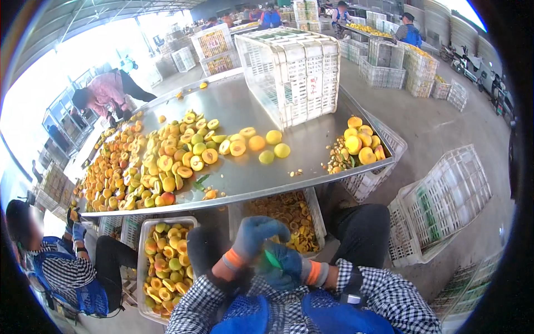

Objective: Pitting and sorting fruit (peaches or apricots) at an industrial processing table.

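Observation:
In front of my chest my gloved left hand curls its fingers just above my gloved right hand. A blurred green object, perhaps a tool handle, is gripped in the right hand. Whether the left hand holds anything is hidden by its fingers. Past my knees stands a metal-topped table with a large heap of yellow-orange stone fruit, many of them halved. Several whole fruits lie near its middle. Below the hands, a crate holds brownish fruit scraps.
An upturned white plastic crate stands on the table. Fruit pits lie beside more fruit at the right corner. A crate of halves stands at my left, near a seated co-worker. Tilted crates stand right.

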`<action>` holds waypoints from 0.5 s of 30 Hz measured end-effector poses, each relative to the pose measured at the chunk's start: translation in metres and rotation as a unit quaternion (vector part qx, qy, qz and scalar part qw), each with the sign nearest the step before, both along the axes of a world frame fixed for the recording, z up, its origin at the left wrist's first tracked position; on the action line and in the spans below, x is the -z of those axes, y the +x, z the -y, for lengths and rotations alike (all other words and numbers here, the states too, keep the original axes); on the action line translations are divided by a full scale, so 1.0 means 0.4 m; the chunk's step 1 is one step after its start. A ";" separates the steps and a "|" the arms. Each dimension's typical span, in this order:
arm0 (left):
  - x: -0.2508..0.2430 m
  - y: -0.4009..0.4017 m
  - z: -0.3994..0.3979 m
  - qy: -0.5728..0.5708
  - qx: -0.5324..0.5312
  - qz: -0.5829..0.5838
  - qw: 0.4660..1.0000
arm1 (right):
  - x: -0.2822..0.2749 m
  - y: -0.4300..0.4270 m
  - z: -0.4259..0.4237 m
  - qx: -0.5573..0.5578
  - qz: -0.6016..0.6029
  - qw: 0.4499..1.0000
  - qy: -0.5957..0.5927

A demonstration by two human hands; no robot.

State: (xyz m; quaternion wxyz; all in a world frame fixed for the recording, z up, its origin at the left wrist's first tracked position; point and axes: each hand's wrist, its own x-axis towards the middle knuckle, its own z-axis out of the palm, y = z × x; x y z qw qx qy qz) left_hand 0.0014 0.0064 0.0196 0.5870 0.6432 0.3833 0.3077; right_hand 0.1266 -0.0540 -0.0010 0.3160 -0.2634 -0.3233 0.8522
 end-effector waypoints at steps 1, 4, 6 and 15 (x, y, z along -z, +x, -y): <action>0.007 0.006 0.004 -0.005 -0.001 -0.002 1.000 | 0.044 -0.019 -0.001 0.021 0.003 0.995 0.096; 0.045 0.018 -0.007 -0.175 -0.074 0.282 0.940 | 0.042 -0.022 -0.024 -0.003 -0.017 0.999 0.051; 0.118 -0.028 -0.061 -0.107 -0.166 0.245 0.949 | 0.037 -0.011 -0.059 -0.039 -0.036 0.994 -0.093; -0.029 -0.486 -0.045 0.151 -0.405 -0.445 0.784 | 0.173 0.071 -0.093 0.032 0.520 0.804 0.285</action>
